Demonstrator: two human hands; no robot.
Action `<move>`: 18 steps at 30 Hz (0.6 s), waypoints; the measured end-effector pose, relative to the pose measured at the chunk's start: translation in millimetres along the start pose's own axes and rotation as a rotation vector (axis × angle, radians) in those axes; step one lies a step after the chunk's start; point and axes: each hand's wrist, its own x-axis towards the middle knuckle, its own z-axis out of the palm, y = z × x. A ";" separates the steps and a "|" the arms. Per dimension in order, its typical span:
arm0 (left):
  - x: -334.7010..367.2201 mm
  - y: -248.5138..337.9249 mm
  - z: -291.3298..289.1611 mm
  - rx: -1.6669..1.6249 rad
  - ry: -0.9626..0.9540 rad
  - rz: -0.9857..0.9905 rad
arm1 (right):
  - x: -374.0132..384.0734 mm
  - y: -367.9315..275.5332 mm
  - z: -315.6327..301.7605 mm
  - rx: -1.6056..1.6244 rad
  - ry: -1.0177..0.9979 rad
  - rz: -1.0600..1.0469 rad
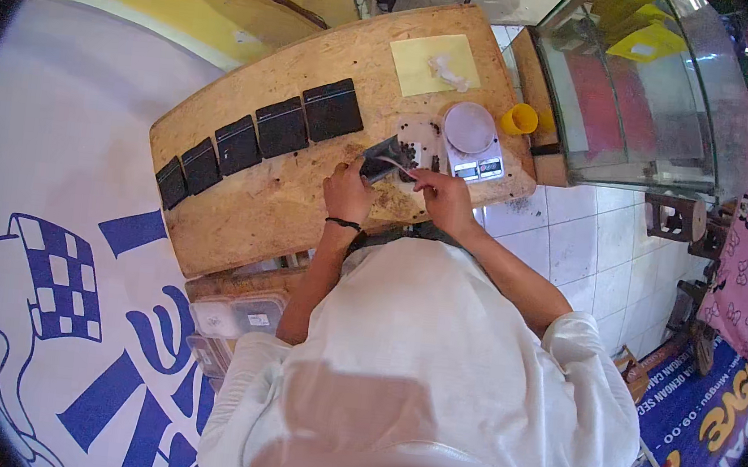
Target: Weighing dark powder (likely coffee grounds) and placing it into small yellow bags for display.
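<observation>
While the left hand (348,193) has its fingers clamped on a small dark glossy pouch (374,169) over the brown wooden table (212,236), the right hand (443,200) pinches a thin pale utensil (396,164). That utensil's long axis slants leftward and away from the right hand, its far end at the pouch; whether it sits inside, I cannot tell. The pouch lies left of the right hand, nearer the left. Just beyond, a shallow white tray (417,137) holds dark pieces (411,151), beside a white scale with a round platter (470,127). Farther off lies a pale-yellow rectangular sheet (413,66).
</observation>
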 end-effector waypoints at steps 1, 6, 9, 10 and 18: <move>-0.2 2.0 -3.4 -0.002 -0.019 -0.021 | 0.0 2.2 1.8 0.048 0.013 -0.062; -4.7 -7.5 -6.2 0.023 -0.072 -0.081 | 9.5 14.4 -7.0 0.280 0.122 -0.077; -10.0 -12.3 1.0 0.023 -0.048 -0.066 | 25.4 54.5 -9.3 0.358 0.263 -0.008; -12.0 -13.0 2.6 0.015 -0.013 -0.044 | 30.6 58.7 -7.8 0.360 0.259 -0.005; -15.0 -3.4 5.7 -0.031 -0.012 -0.016 | 45.1 110.3 21.5 -0.323 0.172 -0.013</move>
